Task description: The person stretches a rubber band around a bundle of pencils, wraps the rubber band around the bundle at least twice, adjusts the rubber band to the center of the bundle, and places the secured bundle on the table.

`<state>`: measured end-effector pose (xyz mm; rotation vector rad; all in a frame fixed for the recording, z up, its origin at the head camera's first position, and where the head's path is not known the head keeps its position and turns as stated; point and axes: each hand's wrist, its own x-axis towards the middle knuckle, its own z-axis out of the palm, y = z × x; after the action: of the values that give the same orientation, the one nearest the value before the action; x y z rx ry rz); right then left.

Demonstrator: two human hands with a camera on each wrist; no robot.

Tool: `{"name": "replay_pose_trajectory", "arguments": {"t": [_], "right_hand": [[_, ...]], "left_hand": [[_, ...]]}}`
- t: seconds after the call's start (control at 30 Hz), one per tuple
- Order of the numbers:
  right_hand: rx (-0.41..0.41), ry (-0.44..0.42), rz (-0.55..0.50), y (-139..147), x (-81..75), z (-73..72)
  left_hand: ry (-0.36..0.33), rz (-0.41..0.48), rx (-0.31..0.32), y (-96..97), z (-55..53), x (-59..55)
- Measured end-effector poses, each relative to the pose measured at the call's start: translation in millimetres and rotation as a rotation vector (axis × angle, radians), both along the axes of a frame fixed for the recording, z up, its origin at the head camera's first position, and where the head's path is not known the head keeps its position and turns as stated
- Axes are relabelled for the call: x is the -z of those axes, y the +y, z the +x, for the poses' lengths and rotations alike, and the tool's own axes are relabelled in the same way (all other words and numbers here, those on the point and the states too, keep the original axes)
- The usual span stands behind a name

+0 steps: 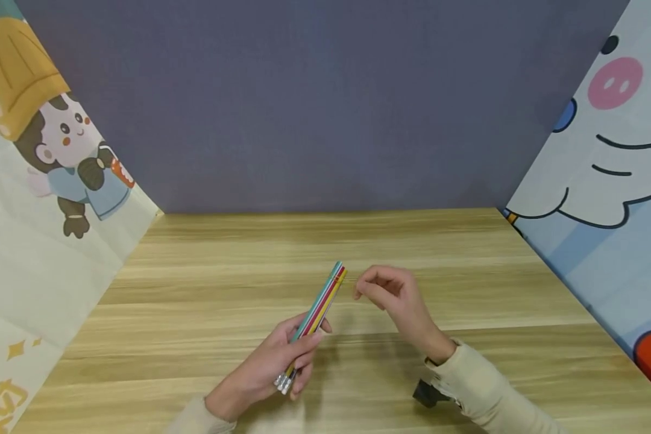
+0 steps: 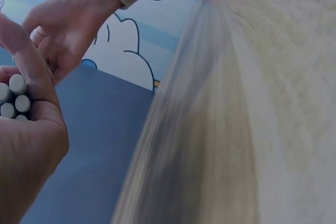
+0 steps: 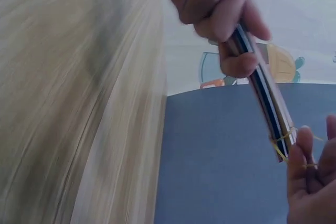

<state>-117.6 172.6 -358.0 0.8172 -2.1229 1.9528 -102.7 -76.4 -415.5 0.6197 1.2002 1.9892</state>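
A bundle of several pencils (image 1: 323,299), teal, red and yellow among them, slants up and away in my left hand (image 1: 271,360). The left fingers and thumb grip its lower part, and the pale pencil ends show in the left wrist view beside the left hand (image 2: 42,129). Around the far end of the bundle runs a thin yellow rubber band (image 3: 280,152), seen in the right wrist view. My right hand (image 3: 315,184) pinches a stretched part of that band with thumb and fingers, just beside the pencils. From the head view, the right hand (image 1: 401,298) is right of the bundle's tip.
Both hands are above a wood-grain table (image 1: 206,289). A dark grey panel (image 1: 325,108) stands behind it. Cartoon-printed sheets flank it, with a capped figure (image 1: 70,132) on the left and a white character (image 1: 602,181) on the right. A black device (image 1: 427,393) hangs at the right wrist.
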Motion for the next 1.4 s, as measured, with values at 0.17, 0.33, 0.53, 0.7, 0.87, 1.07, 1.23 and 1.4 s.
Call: {"name": "replay_pose_trajectory", "arguments": {"t": [0.17,0.33,0.53,0.7,0.87,1.07,1.23,1.4], "right_hand": [[0.016,-0.106,0.133,2,2.9,-1.2],[0.002,-0.240,0.113,3,8.0,-8.0],[0.020,-0.298,0.067,1,8.8,-11.8],[0.106,-0.354,0.035,-3,6.8,-9.9],[0.100,-0.371,0.146,-2,6.9,-10.6],[-0.236,-0.500,0.291,11,16.0,-19.7],[-0.388,-0.509,0.373,23,16.9,-26.6],[-0.493,-0.521,0.557,30,12.4,-27.1]], "left_hand": [[0.036,0.017,-0.032,0.7,0.6,-2.1],[0.048,0.050,-0.017,1.4,0.5,0.1],[0.079,0.043,-0.012,2.1,1.2,-1.0],[0.114,0.006,-0.017,3.3,2.0,-1.8],[0.152,-0.048,-0.020,3.1,3.0,-2.6],[0.325,-0.166,0.074,-2.1,4.7,-4.7],[0.360,-0.293,0.166,-9.1,6.1,-11.4],[0.410,-0.397,0.212,-10.9,8.6,-16.1]]}}
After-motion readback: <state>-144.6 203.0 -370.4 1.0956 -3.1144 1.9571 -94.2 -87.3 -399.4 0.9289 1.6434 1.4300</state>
